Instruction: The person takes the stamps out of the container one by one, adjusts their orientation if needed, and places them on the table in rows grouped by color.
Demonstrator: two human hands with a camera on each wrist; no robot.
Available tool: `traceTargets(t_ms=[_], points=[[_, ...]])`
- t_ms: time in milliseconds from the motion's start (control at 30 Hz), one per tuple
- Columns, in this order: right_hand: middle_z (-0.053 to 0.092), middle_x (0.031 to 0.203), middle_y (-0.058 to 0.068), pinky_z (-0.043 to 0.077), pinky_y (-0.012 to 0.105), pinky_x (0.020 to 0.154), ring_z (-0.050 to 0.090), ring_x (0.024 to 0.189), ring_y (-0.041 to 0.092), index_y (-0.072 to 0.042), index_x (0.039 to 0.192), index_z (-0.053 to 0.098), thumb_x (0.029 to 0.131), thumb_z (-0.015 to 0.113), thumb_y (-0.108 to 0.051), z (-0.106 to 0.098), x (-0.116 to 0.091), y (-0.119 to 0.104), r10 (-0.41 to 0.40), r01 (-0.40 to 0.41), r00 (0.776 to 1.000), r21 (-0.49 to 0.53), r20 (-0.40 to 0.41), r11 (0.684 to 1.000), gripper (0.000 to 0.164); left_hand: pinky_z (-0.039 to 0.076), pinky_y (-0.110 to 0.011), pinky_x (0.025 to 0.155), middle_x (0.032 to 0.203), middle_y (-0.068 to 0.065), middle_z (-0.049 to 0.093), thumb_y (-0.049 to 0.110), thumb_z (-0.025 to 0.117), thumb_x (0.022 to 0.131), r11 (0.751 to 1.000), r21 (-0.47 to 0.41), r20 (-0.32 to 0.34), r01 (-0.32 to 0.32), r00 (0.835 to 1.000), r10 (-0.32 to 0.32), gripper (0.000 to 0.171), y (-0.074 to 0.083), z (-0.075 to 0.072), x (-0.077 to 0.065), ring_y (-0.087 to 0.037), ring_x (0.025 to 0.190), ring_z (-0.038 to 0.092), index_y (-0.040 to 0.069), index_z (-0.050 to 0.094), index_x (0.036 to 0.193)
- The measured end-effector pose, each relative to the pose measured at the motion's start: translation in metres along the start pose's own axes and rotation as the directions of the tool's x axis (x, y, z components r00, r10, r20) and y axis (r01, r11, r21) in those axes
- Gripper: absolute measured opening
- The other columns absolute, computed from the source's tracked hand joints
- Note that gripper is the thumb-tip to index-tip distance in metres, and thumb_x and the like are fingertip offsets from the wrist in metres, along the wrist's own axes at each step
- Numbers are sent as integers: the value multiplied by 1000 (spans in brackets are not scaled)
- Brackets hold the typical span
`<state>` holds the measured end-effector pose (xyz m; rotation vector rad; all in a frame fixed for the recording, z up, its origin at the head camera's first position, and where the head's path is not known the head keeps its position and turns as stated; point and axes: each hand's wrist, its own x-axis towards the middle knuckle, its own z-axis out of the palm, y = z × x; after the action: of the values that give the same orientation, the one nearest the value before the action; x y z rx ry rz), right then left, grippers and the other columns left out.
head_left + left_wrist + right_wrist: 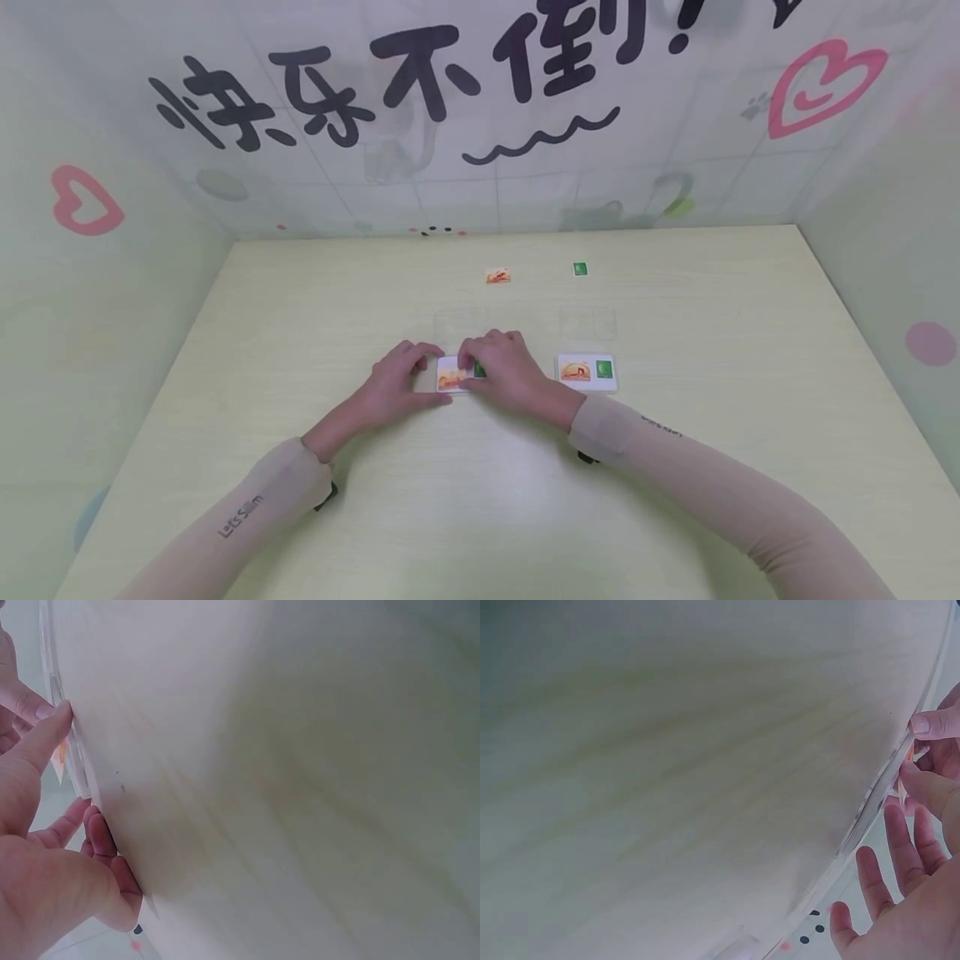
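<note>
In the head view, my left hand (397,385) holds a small white rectangular card case (441,375) at its left end, thumb at the near edge and forefinger at the far edge. Over the case, my right hand (510,371) pinches an orange picture stamp (452,380) between thumb and forefinger. The stamp's edge stands tilted up in the right wrist view, where orange shows by the thumb (926,787). A green stamp (480,369) is partly hidden behind the right fingers. The right hand's other fingers are spread.
To the right lies a similar white case (603,387) with an orange and a green stamp in it. Clear plastic covers (461,318) lie behind both cases. Farther back are a loose orange stamp (498,276) and a green one (581,269). A printed wall (337,196) bounds the table.
</note>
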<state>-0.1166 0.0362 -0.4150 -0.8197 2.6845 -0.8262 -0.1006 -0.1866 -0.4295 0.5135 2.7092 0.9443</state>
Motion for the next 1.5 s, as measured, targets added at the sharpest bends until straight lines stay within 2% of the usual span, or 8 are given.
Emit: traceTargets(t_ms=[333, 1000, 1300, 1500], points=[[75, 96, 0, 38, 55, 109, 60, 99, 22, -14, 107, 73, 93, 83, -15, 0, 1, -2, -9, 9, 1000, 20, 3, 1000, 17, 41, -35, 80, 99, -7, 53, 23, 91, 84, 1000, -2, 7, 3, 1000, -3, 61, 0, -1, -1, -22, 92, 46, 3, 62, 134], [75, 87, -2, 35, 56, 110, 61, 99, 22, -13, 117, 73, 94, 81, -15, 0, 2, 2, 0, -3, 1000, 93, 28, 996, 24, 42, -35, 81, 100, -7, 53, 24, 91, 84, 1000, -1, 5, 6, 1000, -6, 62, 1, 0, 0, -22, 93, 47, 3, 62, 135], [74, 84, -4, 35, 56, 108, 61, 98, 21, -14, 112, 75, 96, 79, -13, -4, 2, 1, -3, 0, 1000, 124, 30, 992, 17, 41, -35, 81, 99, -7, 53, 21, 91, 84, 1000, 4, -3, -9, 1000, 9, 61, 3, -1, -1, -22, 93, 47, 2, 62, 134], [73, 88, -6, 34, 57, 108, 61, 98, 18, -14, 103, 77, 98, 76, -14, -5, 1, 1, -6, 4, 1000, 146, 15, 989, 5, 41, -34, 81, 99, -7, 53, 22, 91, 84, 1000, 1, -2, -4, 1000, 4, 61, 4, -1, 0, -22, 92, 47, 2, 62, 134]])
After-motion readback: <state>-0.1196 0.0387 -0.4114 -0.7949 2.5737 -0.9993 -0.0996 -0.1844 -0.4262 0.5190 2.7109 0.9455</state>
